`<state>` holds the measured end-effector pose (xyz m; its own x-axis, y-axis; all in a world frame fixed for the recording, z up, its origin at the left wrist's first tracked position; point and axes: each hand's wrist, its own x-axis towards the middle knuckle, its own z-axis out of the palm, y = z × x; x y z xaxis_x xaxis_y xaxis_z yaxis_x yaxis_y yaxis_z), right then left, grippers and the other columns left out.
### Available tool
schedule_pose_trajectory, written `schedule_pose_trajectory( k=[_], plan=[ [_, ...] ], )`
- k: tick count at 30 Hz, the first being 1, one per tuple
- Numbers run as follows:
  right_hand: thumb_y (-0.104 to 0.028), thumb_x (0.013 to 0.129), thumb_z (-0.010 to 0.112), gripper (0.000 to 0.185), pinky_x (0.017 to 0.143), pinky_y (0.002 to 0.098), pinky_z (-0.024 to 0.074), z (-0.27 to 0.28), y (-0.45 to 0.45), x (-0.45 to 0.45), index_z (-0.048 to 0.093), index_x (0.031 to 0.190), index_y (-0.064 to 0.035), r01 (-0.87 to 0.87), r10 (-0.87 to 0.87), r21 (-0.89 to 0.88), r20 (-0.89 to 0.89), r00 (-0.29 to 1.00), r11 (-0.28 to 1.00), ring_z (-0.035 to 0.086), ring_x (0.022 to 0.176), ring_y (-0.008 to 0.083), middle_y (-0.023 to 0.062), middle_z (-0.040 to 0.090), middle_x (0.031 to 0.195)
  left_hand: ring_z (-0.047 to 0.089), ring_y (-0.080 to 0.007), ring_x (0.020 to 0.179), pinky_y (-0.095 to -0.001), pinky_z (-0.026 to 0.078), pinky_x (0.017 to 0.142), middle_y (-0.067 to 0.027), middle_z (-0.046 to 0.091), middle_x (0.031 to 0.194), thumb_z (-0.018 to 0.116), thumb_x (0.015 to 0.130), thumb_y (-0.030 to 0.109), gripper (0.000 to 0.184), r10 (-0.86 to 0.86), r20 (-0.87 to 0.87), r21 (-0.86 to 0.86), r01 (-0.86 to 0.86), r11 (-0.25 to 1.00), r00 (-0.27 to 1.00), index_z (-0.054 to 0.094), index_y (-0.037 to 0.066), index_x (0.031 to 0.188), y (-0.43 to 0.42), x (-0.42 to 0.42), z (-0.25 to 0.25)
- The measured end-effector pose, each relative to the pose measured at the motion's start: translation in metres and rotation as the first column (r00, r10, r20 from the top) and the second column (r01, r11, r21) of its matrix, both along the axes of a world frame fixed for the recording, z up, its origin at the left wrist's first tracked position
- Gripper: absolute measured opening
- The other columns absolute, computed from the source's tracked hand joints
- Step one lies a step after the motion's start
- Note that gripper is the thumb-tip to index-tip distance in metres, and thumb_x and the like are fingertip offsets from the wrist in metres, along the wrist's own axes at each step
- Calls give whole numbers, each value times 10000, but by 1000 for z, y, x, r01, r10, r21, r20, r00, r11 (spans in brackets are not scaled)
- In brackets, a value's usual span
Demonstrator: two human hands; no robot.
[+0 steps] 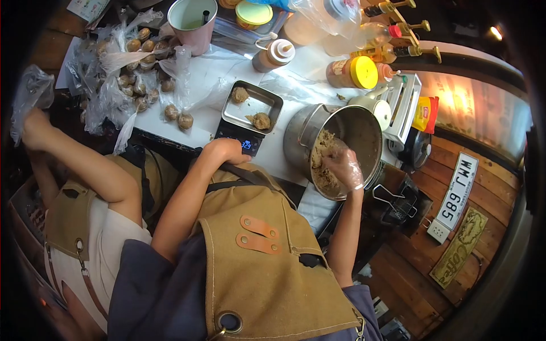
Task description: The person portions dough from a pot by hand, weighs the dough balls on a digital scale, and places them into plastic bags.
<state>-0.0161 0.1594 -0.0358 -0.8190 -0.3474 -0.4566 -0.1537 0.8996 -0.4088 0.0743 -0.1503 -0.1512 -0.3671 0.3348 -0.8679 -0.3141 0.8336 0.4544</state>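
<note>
Right hand (343, 169) is deep in the pot (296, 136), fingers bent into the mash (323, 156), though whether they grip any I can't tell. Left hand (225, 150) is at the scale (256, 140), its fingers too hidden to call. Trouble here: a left-hand nudge could skew the reading or jolt the tray (266, 104) and its lumps (261, 120); a hard push could tip the pot. Display (246, 145) looks like 32.9; plate (457, 190) says WMJ 685, sign (460, 247) "Coffee".
</note>
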Motion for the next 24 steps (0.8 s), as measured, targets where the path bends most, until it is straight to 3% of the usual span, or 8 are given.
schedule_pose_trajectory(
  k=[4,7,11,14,15,18,20,24],
  plan=[
    [-57,830,714,169,768,356,565,0,13,8,755,977,16,290,-259,-219,158,953,932,700,825,205,143,741,934,653,-387,1130,-442,511,980,-263,674,1216,562,909,652,765,20,-28,30,-19,999,999,701,-60,1155,-2,5,-6],
    [-45,893,665,232,869,364,576,19,-1,17,720,1102,36,564,-440,-604,359,823,563,689,946,254,169,713,1127,652,-386,1133,-444,509,981,-265,671,1220,561,910,650,766,12,-25,36,-11,999,1000,699,-63,1156,-2,4,-7],
    [8,875,628,302,935,363,566,61,-47,14,679,1169,54,681,-509,-721,541,669,128,696,1006,230,174,711,1111,655,-381,1129,-433,507,985,-244,681,1214,568,904,620,711,28,-38,53,-26,998,999,715,-33,1143,-4,4,-6],
    [-5,871,650,306,932,359,567,66,-94,1,675,1169,63,463,-377,-654,280,883,598,696,1021,225,158,712,1101,668,-384,1099,-440,517,961,-265,686,1184,565,899,651,761,21,-48,84,-17,996,999,711,-59,1130,-1,5,-11],
    [-8,887,656,269,927,339,565,69,-126,3,687,1146,55,551,-373,-665,408,833,504,697,1005,209,142,714,1086,669,-384,1094,-441,518,958,-265,688,1178,564,898,653,760,22,-59,97,-16,995,998,714,-57,1124,0,5,-12],
    [32,911,625,173,878,328,566,27,-188,-6,695,1069,33,286,-133,-620,282,950,730,705,986,199,118,729,1065,675,-378,1082,-441,520,950,-258,693,1172,562,891,657,755,30,-80,108,-21,994,996,724,-48,1106,1,9,-20],
    [93,846,625,238,797,343,549,-15,-214,-11,691,1065,27,-166,86,-465,-189,978,869,712,874,263,185,722,971,679,-372,1073,-439,522,946,-250,697,1169,564,886,658,748,43,-74,112,-34,993,996,728,-39,1103,-1,8,-18],
    [2,816,632,154,707,442,517,-73,-230,-12,675,951,-58,-398,255,-283,-431,865,872,649,811,384,176,647,870,687,-362,1050,-436,527,932,-227,711,1148,570,880,662,731,56,-61,120,-49,992,997,743,-20,1077,-2,9,-23]
  ],
)
